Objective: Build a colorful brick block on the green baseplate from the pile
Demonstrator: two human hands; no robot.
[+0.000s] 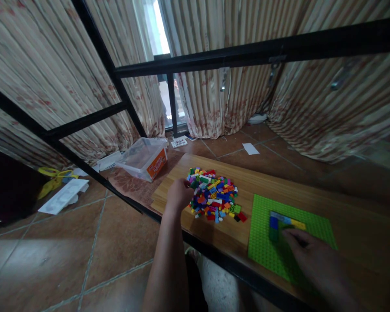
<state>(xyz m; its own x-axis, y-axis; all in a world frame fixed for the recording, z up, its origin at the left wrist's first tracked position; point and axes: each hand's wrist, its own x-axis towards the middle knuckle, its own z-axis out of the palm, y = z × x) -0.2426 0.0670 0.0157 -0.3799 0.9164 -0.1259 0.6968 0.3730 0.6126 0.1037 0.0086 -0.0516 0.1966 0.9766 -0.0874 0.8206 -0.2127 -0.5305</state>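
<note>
My left hand [179, 195] is at the left edge of a pile of small toy building bricks [214, 195] in many colours. Its fingers are curled in a pinch near a dark green brick, and what they hold is hidden. Over the light green baseplate [260, 251] is my right hand [312, 255], slightly blurred, with thumb and fingers drawn together; nothing clear shows in them. Beside its fingertips, an L-shaped row of joined bricks sits on the plate: a blue brick [273, 222], a dark green brick [273, 235], greyish and light blue ones, and a yellow brick [298, 224].
The pile and baseplate lie on a wooden board [243, 169] framed by black metal bars [195, 63]. A clear plastic box [143, 158] with an orange label stands beyond the board's left end. Papers, a white tray [65, 197] and yellow straps [52, 180] lie on the tiled floor. Curtains hang behind.
</note>
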